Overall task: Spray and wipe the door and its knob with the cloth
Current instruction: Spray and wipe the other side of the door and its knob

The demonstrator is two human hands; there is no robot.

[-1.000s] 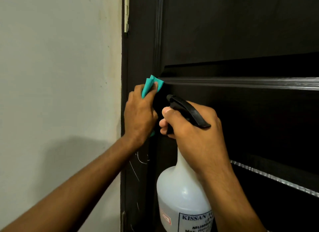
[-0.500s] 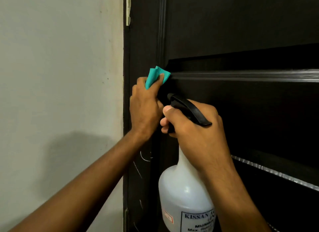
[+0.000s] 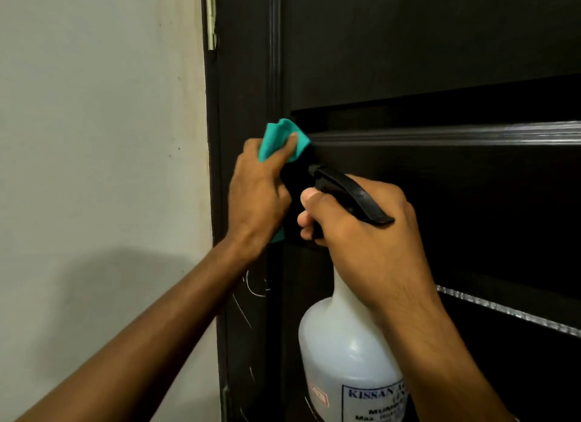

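Legibly, spray bottle (image 3: pixel 345 355) label reads "KISSAN"; my right hand (image 3: pixel 361 230) grips its neck. Left hand (image 3: pixel 257 195) pinches teal cloth (image 3: pixel 276 137) against door (image 3: pixel 440 186) beside its hinge edge.

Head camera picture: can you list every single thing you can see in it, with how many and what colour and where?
Door: one, very dark brown, fills the right side.
Cloth: one, teal, pressed on the door near its left edge.
Spray bottle: one, white with a black top, low in the middle, in front of the door.
Hinge: one, pale metal, top of the door's left edge.
Wall: one, off-white, left side.
Scratch marks: a few, white, on the door below the cloth.
Left hand: one, holds the cloth against the door.
Right hand: one, grips the bottle's top.
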